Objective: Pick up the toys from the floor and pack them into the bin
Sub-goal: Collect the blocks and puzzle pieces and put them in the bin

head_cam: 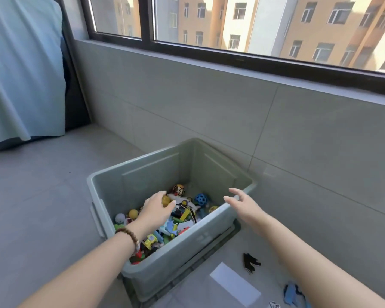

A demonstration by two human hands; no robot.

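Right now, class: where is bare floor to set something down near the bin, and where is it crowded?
Bare: floor left of the bin, up to the blue cloth. Crowded: floor at the bin's near right, where a black toy and a blue toy lie.

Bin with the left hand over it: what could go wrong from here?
1. The left hand holds a yellow ball above the toy pile in the bin. If let go there, it may bounce off the pile and out.
2. A black toy and a blue toy lie on the floor right of the bin, low in view. They could be missed or trodden on.
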